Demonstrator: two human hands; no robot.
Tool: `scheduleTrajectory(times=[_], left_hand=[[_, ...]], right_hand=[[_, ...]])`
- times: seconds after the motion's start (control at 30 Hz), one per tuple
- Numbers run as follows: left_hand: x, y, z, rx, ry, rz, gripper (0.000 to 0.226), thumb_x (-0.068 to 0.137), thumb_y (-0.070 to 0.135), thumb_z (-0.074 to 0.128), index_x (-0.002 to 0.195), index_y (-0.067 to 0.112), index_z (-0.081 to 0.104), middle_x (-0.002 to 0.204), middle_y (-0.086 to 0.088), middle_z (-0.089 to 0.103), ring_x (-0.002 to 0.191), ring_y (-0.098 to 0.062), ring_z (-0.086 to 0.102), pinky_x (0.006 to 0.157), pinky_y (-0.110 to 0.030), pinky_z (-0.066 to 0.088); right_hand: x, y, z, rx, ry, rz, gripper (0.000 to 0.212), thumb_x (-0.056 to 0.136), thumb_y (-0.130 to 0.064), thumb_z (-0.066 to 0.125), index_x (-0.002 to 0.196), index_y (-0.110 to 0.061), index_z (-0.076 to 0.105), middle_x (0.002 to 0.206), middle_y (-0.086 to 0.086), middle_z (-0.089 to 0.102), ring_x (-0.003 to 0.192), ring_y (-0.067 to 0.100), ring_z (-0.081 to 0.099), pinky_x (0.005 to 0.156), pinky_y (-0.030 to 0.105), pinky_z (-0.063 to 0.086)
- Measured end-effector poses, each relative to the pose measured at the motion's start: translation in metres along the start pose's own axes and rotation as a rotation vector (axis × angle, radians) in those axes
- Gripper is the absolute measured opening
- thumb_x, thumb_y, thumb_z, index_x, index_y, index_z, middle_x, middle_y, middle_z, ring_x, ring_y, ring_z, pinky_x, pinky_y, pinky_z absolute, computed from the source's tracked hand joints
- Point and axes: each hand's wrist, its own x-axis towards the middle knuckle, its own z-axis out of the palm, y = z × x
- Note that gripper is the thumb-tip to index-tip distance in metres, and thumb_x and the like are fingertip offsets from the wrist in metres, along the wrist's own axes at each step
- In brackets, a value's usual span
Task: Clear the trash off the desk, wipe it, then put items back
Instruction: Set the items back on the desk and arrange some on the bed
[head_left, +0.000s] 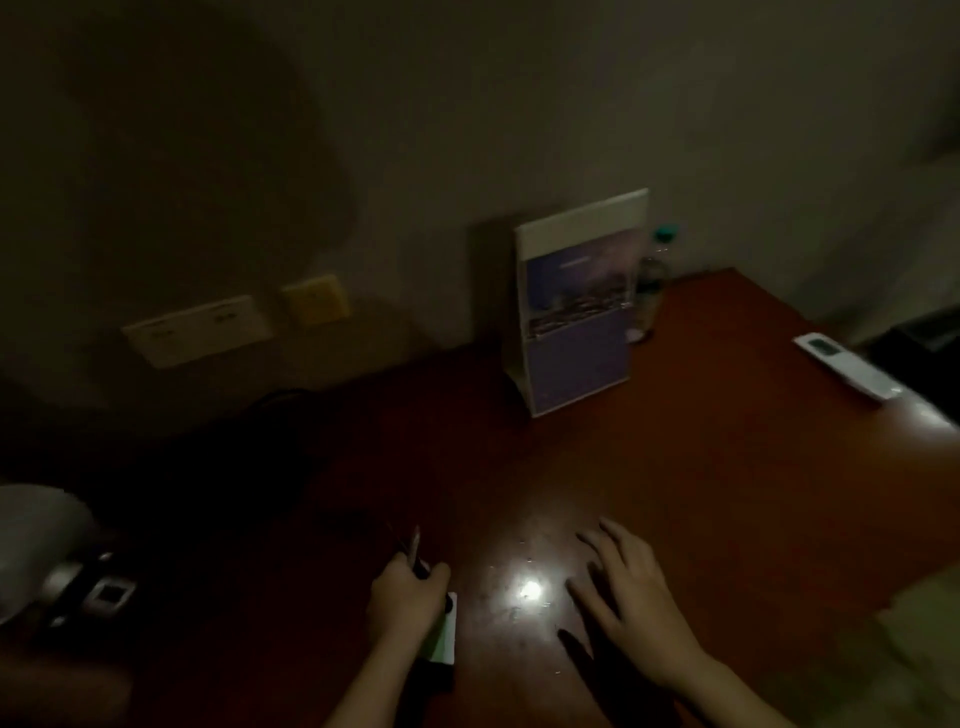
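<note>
The desk (727, 467) is glossy reddish wood; the sign holder (579, 306) looks clear, shiny plastic.

Left hand (408, 597) grips pen (415, 552); right hand (631, 597) spread flat on desk (727, 493).

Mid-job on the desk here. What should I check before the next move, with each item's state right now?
1. Left hand grips the pen: ok.
2. Right hand free, fingers spread, holding nothing: ok.
3. Desk free of crumbs: not ok, specks lie between the hands.
4. Card stand, bottle and remote off the desk for wiping: not ok, all three are on it.
5. Wiping cloth within reach: cannot tell, none in view.
6. Small white box under the left hand, trash or keeper: cannot tell.
</note>
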Motion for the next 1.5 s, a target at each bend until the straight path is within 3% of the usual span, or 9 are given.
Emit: scheduleTrajectory(times=[0.17, 0.27, 0.37, 0.53, 0.77, 0.93, 1.13, 1.33, 1.5], left_hand=[[-0.057, 0.068, 0.082, 0.123, -0.06, 0.102, 0.015, 0.087, 0.029, 0.062, 0.086, 0.02, 0.051, 0.091, -0.005, 0.062, 0.074, -0.02, 0.062, 0.071, -0.031, 0.056], [-0.094, 0.119, 0.134, 0.157, -0.145, 0.222, 0.014, 0.089, 0.027, 0.061, 0.093, 0.016, 0.054, 0.095, -0.006, 0.061, 0.068, -0.014, 0.058, 0.056, -0.025, 0.05], [-0.127, 0.162, 0.182, 0.167, -0.248, 0.304, 0.014, 0.092, 0.021, 0.058, 0.098, 0.009, 0.056, 0.079, -0.001, 0.055, 0.057, -0.007, 0.051, 0.036, -0.013, 0.035], [-0.138, 0.208, 0.245, 0.208, -0.304, 0.36, 0.016, 0.093, 0.026, 0.056, 0.083, 0.015, 0.051, 0.078, -0.002, 0.057, 0.062, -0.014, 0.059, 0.057, -0.026, 0.054], [-0.097, 0.268, 0.331, 0.257, -0.302, 0.351, 0.014, 0.09, 0.029, 0.058, 0.091, 0.015, 0.054, 0.076, -0.003, 0.062, 0.058, -0.016, 0.061, 0.055, -0.026, 0.054], [-0.069, 0.324, 0.401, 0.125, -0.337, 0.267, 0.022, 0.094, 0.029, 0.055, 0.087, 0.009, 0.061, 0.06, -0.003, 0.058, 0.041, -0.012, 0.05, 0.042, -0.02, 0.039], [-0.072, 0.347, 0.438, 0.109, -0.324, 0.165, 0.02, 0.093, 0.04, 0.052, 0.088, 0.021, 0.055, 0.078, -0.003, 0.066, 0.061, -0.018, 0.066, 0.063, -0.033, 0.058], [-0.077, 0.355, 0.45, 0.162, -0.233, 0.126, 0.023, 0.095, 0.038, 0.049, 0.091, 0.016, 0.053, 0.078, 0.001, 0.057, 0.065, -0.011, 0.054, 0.053, -0.024, 0.039], [-0.09, 0.362, 0.457, 0.062, -0.13, -0.013, 0.03, 0.098, 0.039, 0.043, 0.097, 0.014, 0.059, 0.079, 0.001, 0.062, 0.063, -0.01, 0.058, 0.051, -0.02, 0.041]], right_hand=[[-0.057, 0.088, -0.069, -0.08, 0.093, 0.164, 0.106, 0.059, -0.089, -0.014, 0.142, -0.037, 0.025, 0.153, -0.006, 0.013, 0.14, 0.012, 0.012, 0.114, 0.032, 0.02], [-0.082, 0.131, -0.112, -0.102, 0.103, 0.243, 0.08, 0.079, -0.078, 0.005, 0.144, -0.035, 0.022, 0.154, -0.005, 0.012, 0.141, 0.015, 0.012, 0.115, 0.033, 0.019], [-0.098, 0.17, -0.144, -0.124, 0.107, 0.303, 0.055, 0.096, -0.054, 0.033, 0.145, -0.033, 0.021, 0.154, -0.004, 0.012, 0.142, 0.017, 0.012, 0.116, 0.037, 0.02], [-0.103, 0.221, -0.179, -0.139, 0.126, 0.366, 0.055, 0.097, -0.052, 0.034, 0.146, -0.031, 0.02, 0.154, -0.003, 0.014, 0.141, 0.017, 0.013, 0.116, 0.036, 0.021], [-0.054, 0.297, -0.224, -0.144, 0.037, 0.364, 0.054, 0.096, -0.053, 0.035, 0.145, -0.034, 0.021, 0.153, -0.004, 0.014, 0.14, 0.016, 0.015, 0.114, 0.036, 0.022], [-0.008, 0.348, -0.258, -0.142, -0.077, 0.363, 0.056, 0.096, -0.053, 0.037, 0.146, -0.035, 0.02, 0.154, -0.006, 0.012, 0.141, 0.014, 0.015, 0.115, 0.036, 0.022], [0.027, 0.387, -0.278, -0.127, -0.188, 0.306, 0.055, 0.097, -0.051, 0.036, 0.146, -0.033, 0.021, 0.154, -0.005, 0.013, 0.14, 0.015, 0.015, 0.115, 0.035, 0.022], [0.059, 0.425, -0.295, -0.137, -0.218, 0.181, 0.054, 0.097, -0.051, 0.037, 0.145, -0.031, 0.023, 0.152, -0.003, 0.016, 0.14, 0.015, 0.015, 0.115, 0.036, 0.022], [0.077, 0.452, -0.311, -0.178, -0.3, 0.02, 0.053, 0.097, -0.049, 0.037, 0.145, -0.03, 0.023, 0.152, -0.004, 0.015, 0.139, 0.014, 0.016, 0.114, 0.032, 0.023]])
